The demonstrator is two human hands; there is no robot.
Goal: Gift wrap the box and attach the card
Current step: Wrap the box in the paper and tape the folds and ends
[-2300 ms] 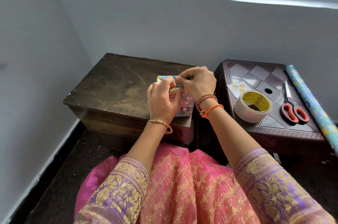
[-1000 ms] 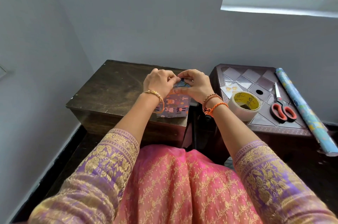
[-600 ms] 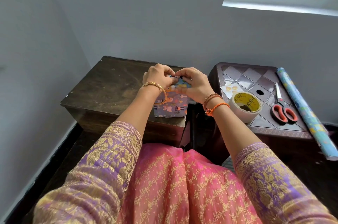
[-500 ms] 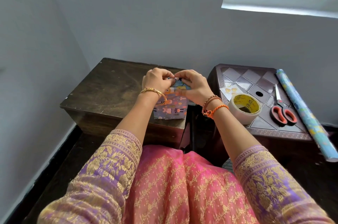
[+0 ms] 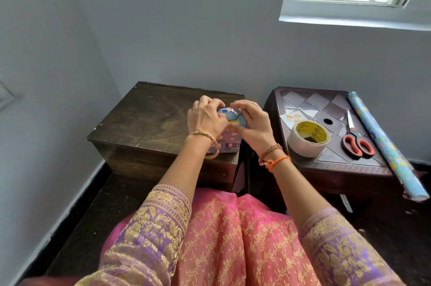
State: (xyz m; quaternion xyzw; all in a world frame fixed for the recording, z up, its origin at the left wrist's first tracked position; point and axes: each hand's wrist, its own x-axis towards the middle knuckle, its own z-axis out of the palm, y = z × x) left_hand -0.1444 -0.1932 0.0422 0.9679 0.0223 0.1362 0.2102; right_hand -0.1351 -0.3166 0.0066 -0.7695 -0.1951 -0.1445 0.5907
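Observation:
A small box (image 5: 227,139) wrapped in blue and purple cartoon paper stands on the dark wooden table (image 5: 149,120), at its right front corner. My left hand (image 5: 206,117) grips the box's top left, fingers curled over the folded paper. My right hand (image 5: 253,123) pinches the paper flap on the top right side, thumb and fingers pressed onto the fold. Most of the box's top is hidden under both hands. A small white card (image 5: 290,118) with yellow shapes lies on the plastic stool (image 5: 310,103) to the right.
On the brown plastic stool sit a roll of tape (image 5: 307,139), red-handled scissors (image 5: 355,139) and a roll of blue wrapping paper (image 5: 382,143) along its right edge. A gap separates the stool and table. Grey walls stand close behind and at the left.
Both hands have moved from the box's near face up onto its top end and stay pinched on the paper fold there. The box now stands more upright under them.

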